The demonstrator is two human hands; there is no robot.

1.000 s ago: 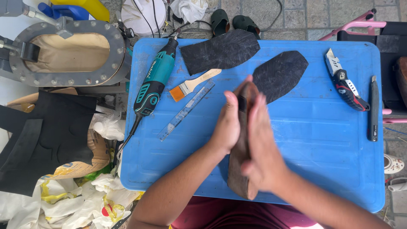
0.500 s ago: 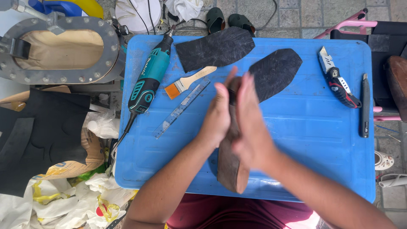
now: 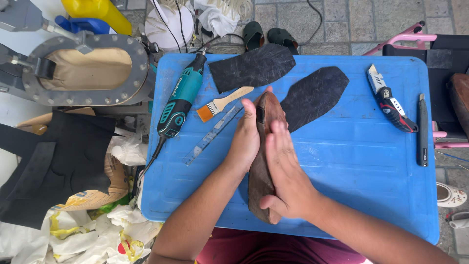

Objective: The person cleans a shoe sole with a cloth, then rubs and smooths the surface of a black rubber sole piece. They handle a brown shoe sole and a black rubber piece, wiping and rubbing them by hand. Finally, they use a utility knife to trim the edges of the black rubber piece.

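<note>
So we've got the brown shoe sole (image 3: 261, 181) stood on its edge near the middle of the blue tabletop (image 3: 361, 186), sandwiched between our two palms. Our left hand (image 3: 246, 139) is flat against its left face with fingers stretched up toward the toe end. Our right hand (image 3: 286, 171) is flat on the other face, fingers open and long, thumb hooked around the heel end closest to us. Neither hand is curled shut; it's a palm-to-palm press on the sole.

How far along? The sole looks like a smooth, leathery brown piece, long and tapered, and nothing black is on it that we can see, though our palms hide most of both faces. Just beyond the sole's toe end, a black sole-shaped rubber cutout (image 3: 315, 95) lies flat, grainy and matte. A second black rubber piece (image 3: 251, 66), more irregular, sits past that and to the left. So cutting looks done, while joining the pieces looks like it's left.

Left of the sole: a clear plastic ruler (image 3: 212, 136) lying diagonally, a small wooden-handled brush (image 3: 222, 103) with orange bristles, then a teal rotary tool (image 3: 181, 100) with its cord trailing off the edge. Well to the right of the sole are a red and black utility knife (image 3: 391, 100) and a dark pen-like tool (image 3: 422, 129).
</note>
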